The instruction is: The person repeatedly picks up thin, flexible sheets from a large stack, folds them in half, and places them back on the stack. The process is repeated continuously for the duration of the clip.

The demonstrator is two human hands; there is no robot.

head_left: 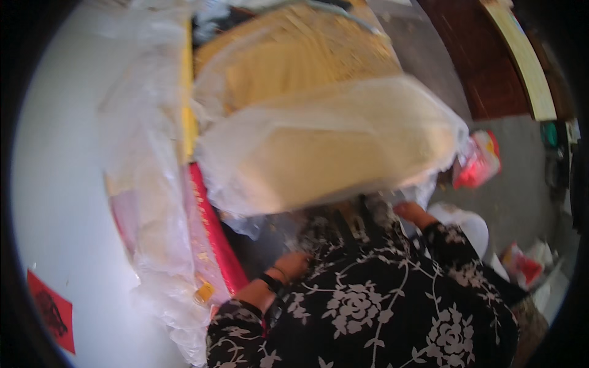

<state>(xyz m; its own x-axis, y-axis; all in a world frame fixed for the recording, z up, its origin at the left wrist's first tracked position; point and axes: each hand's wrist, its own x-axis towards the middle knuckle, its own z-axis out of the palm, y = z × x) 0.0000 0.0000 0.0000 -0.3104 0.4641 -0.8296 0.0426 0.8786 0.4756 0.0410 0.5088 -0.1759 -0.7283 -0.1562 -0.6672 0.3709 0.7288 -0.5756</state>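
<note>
A pale wall (pixel 67 172) filled the left side. The black garment (pixel 374 313) of the person, with white flowers and vines on it, took the lower middle. Ahead of the body lay the main thing, a tan slab-like piece (pixel 331 162) under a cloudy plastic sheet (pixel 392 101); it was in the middle of the view, just beyond both hands. Behind it was a tan surface (pixel 343 52) with small loose bits. More plastic wrapping (pixel 150 208) hung along the wall side. At the upper right stood a dark reddish-brown piece of furniture (pixel 466 55), with a grey floor (pixel 515 156) below it. A red edge strip (pixel 215 236) ran between the wrapping and the left arm, in line with a yellow strip (pixel 188 104) farther away. On the right, a white rounded thing (pixel 469 227) was beside the right arm, and a red-pink bag (pixel 478 165) was near the plastic sheet. The left hand (pixel 293 265) was low, near the front of the garment; the right hand (pixel 414 213) was close to the near edge of the plastic sheet. The two hands were apart. Their fingers were blurred, so I could not tell whether either one gripped something. The left wrist wore a black band (pixel 270 283).
</note>
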